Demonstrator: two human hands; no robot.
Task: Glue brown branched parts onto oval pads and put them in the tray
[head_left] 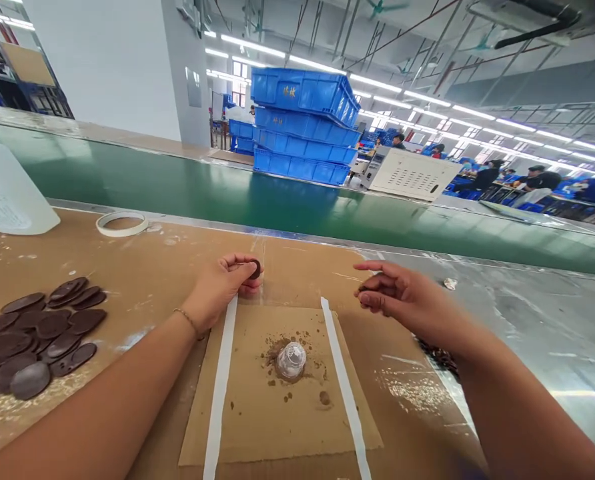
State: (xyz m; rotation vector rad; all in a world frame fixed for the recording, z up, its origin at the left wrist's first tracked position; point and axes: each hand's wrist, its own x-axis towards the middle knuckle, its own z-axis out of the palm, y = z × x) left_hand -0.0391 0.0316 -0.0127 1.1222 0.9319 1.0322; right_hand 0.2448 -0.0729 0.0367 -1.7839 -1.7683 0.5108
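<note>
Dark brown, a small disc [255, 269] is pinched in the grip of the left hand [227, 287], between thumb and fingers, just beyond the far left corner of a cardboard sheet [257, 420] on the counter [162, 273]. Opposite, the right hand [405, 293] hovers, index finger stretched out and the others curled; whether its grip holds anything, I cannot tell. Between two white tape strips [221, 400], a translucent whitish piece [291, 360] stands on the stained sheet. Flat brown ovals [52, 325] lie heaped at the left.

Discs [53, 325] — dark brown, tape strips [221, 380] — white
</note>
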